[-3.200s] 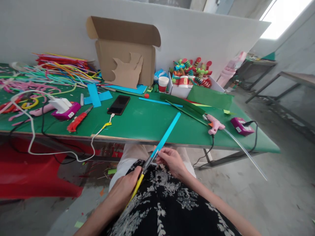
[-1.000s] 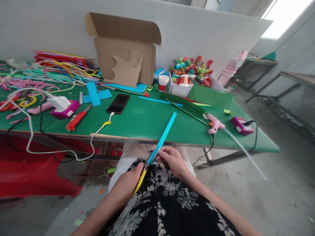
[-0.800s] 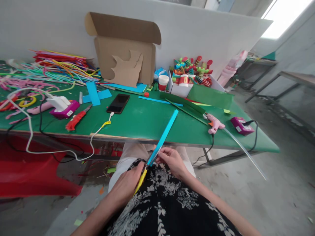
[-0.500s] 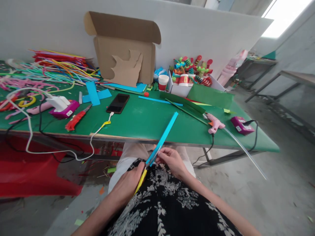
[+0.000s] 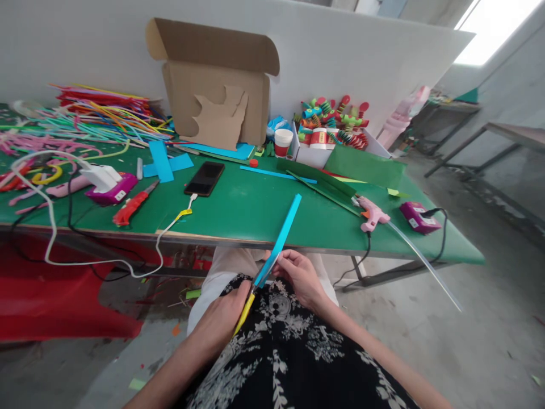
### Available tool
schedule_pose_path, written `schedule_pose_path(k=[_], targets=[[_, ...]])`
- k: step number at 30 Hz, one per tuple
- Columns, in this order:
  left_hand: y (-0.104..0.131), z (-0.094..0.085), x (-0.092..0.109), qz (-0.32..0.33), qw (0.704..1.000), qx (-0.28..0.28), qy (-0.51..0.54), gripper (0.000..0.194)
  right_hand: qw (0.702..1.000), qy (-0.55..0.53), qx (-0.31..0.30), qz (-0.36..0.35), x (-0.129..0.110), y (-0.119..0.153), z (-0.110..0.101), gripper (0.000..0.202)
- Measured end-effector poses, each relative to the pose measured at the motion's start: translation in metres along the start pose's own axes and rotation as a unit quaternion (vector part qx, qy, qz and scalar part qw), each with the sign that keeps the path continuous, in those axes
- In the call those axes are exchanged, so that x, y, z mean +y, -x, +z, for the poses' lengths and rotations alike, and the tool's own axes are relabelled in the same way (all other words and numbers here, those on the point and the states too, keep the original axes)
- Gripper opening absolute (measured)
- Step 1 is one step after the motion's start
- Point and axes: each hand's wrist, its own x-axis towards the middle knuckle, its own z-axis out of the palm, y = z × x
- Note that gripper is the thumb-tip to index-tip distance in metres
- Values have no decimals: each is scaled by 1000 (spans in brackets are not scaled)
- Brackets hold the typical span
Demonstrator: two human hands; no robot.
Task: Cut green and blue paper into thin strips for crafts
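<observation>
My left hand (image 5: 227, 309) is closed round the yellow-handled scissors (image 5: 244, 316) at my lap, and part of the handle shows below the hand. Their blades lie along the lower end of a narrow blue paper strip (image 5: 286, 226), partly hidden by it. Thumb and fingers of my right hand (image 5: 301, 279) pinch this strip near the blades. From there it slants up and away, its far end over the green table (image 5: 238, 213).
A phone (image 5: 205, 179) on a white cable, a red-handled cutter (image 5: 133, 207) and crossed blue strips (image 5: 164, 163) lie to the left. To the right are a pink glue gun (image 5: 373, 215) and a purple power block (image 5: 419, 217). Behind stand a cardboard box (image 5: 183, 91) and paper cup (image 5: 283, 142).
The far end of the blue strip has swung a little to the left. Both hands stay almost in place, with my right hand slightly higher.
</observation>
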Motion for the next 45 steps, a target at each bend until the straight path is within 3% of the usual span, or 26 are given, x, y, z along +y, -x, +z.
schedule_pose_path(k=[26,35,45], targets=[[2,-4,1,-7,999,14,-33,28,999,-14,35,-28,-6,8,4,41],[-1,2,-3,10,1000,13,-5,23,999,-17,40,11,0,1,-1,44],[-1,5,-7,16,1000,15,-1,24,999,1,39,-1,1,0,-1,42]])
